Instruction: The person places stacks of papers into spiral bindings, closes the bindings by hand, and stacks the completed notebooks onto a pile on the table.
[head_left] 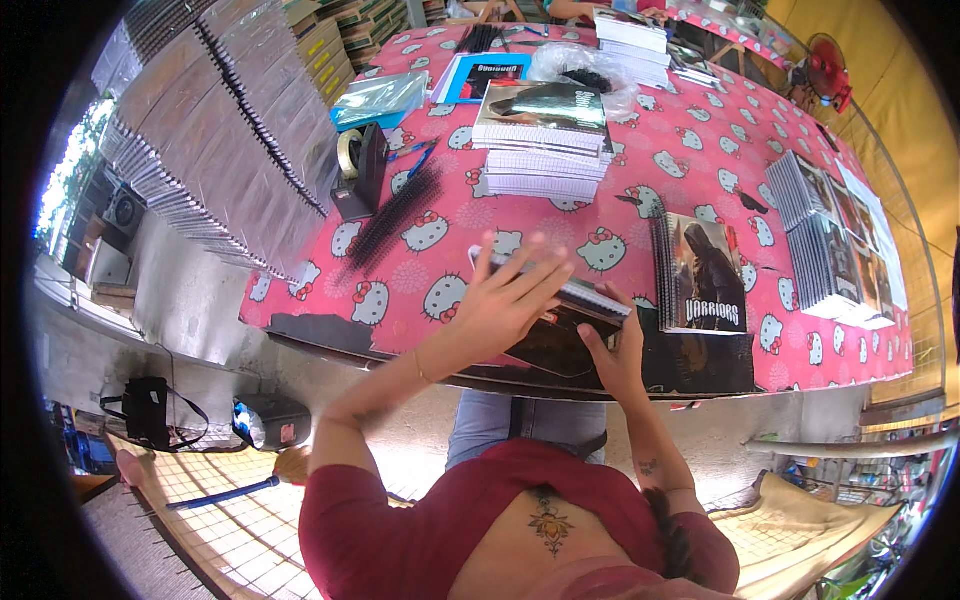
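We see our two hands at the near edge of the table (420, 240), which is covered with a pink cloth printed with white cat faces. Our left hand (505, 300) lies flat with the fingers spread wide on top of a spiral notebook (590, 298), so its grip is open and only presses down. Our right hand (612, 355) holds the near right corner of the same notebook, with the fingers bent around its edge; its grip is closed on the notebook. The notebook rests on the table edge directly in front of us, partly hidden under our hands.

Just beside it on the right lies another notebook with a dark cover showing a hooded figure (702, 275). Further right stands a row of similar notebooks (830, 250). Behind our hands is a stack of notebooks (545, 145). On the left we see a loose bundle of black spiral bindings (395, 215), a tape dispenser (358, 165), and a large block of wrapped notebooks (220, 130). A red fan (825, 70) stands at the far right.
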